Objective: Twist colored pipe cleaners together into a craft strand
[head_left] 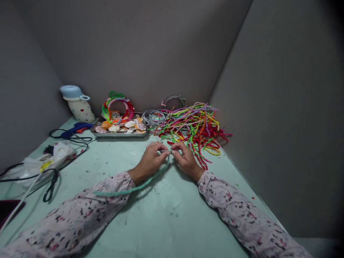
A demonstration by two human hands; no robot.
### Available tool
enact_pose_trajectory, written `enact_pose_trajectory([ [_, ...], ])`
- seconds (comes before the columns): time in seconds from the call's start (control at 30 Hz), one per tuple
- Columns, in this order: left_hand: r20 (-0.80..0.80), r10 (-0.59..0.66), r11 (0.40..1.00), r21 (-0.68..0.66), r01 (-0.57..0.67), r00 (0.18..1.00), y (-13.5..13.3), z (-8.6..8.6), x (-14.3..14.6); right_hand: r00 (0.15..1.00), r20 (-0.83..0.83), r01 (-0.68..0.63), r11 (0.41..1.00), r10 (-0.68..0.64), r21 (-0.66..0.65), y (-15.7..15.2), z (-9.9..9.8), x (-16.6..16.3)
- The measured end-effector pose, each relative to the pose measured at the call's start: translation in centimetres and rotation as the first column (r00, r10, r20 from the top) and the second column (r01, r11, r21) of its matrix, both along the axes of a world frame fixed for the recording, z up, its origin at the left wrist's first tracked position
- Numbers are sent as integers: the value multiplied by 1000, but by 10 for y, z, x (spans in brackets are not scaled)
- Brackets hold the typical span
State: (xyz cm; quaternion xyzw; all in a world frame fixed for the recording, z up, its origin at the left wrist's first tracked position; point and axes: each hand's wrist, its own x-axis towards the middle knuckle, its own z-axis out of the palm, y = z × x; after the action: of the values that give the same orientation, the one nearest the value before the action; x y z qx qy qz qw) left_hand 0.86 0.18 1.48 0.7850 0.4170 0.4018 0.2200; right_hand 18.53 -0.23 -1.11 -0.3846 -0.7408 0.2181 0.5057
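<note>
A mint-green pipe cleaner (145, 183) trails from between my fingertips, curving down and left over my left forearm. My left hand (151, 157), closed in a pinch, has a thin grey wire (162, 150) between thumb and fingers. Just right of it, my right hand (185, 159) is also pinched, at the upper end of the pipe cleaner. The fingertips of both hands almost meet, and they partly hide where wire and pipe cleaner come together.
Behind my hands, a metal tray (120, 134) holds seashells and several colourful wrapped rings (118, 107). Coiled grey wire (154, 117) lies beside a heap of pipe cleaners (196, 123). At left are a bottle (77, 104), a blue-handled tool (73, 129), black cables (55, 179) and a plastic bag (59, 154).
</note>
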Motion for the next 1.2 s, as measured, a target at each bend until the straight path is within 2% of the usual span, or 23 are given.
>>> enact_pose_trajectory([
  [0.4, -11, 8, 1000, 0, -8, 1000, -3, 0, 2, 999, -5, -42, 999, 42, -27, 1, 0, 3],
  [0.57, -13, -10, 1000, 9, 10, 1000, -4, 0, 2, 1000, 23, -21, 1000, 21, -5, 1, 2, 3],
  [0.83, -106, 40, 997, 74, -32, 994, -3, -2, 3, 999, 32, -14, 1000, 15, -11, 1, 2, 0],
  [1.2, -114, 36, 996, 87, -26, 993, 0, -5, 2, 1000, 23, -14, 1000, 14, -15, 2, 1, 0],
])
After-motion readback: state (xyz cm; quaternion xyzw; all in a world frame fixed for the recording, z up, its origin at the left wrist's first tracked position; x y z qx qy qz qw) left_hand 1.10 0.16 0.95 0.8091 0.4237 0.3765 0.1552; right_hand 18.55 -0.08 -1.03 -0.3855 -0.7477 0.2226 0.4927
